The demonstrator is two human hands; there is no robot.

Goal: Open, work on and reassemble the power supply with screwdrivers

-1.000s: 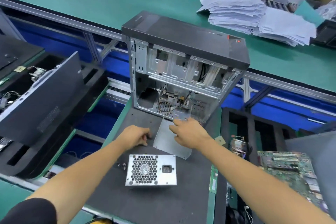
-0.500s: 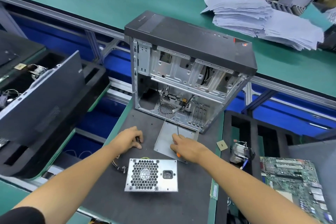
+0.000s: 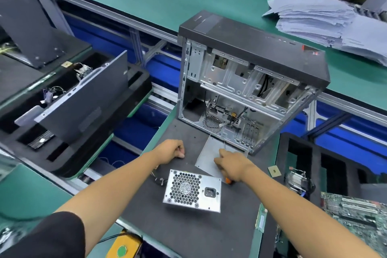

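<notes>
The silver power supply [image 3: 192, 190] lies on the dark mat [image 3: 188, 232] with its fan grille and socket facing me. Behind it lies a flat metal plate [image 3: 207, 153]. My right hand [image 3: 232, 165] rests over that plate and grips a screwdriver [image 3: 227, 180] with an orange handle, its thin shaft pointing away toward the case. My left hand [image 3: 170, 151] sits on the mat left of the plate, fingers curled with the tips on the mat; whether it holds anything small is not visible. Some cables [image 3: 159, 178] trail from the supply's left side.
An open computer case [image 3: 251, 81] stands upright at the mat's far edge. Black foam trays with panels and parts [image 3: 73, 100] lie to the left. A CPU chip [image 3: 274, 170], a heatsink [image 3: 297, 180] and a motherboard [image 3: 354, 216] sit to the right. Paper stacks [image 3: 326, 21] lie on the far green bench.
My right hand drew back from the case opening over the metal plate and now has the orange-handled screwdriver in its grip. My left hand stayed on the mat.
</notes>
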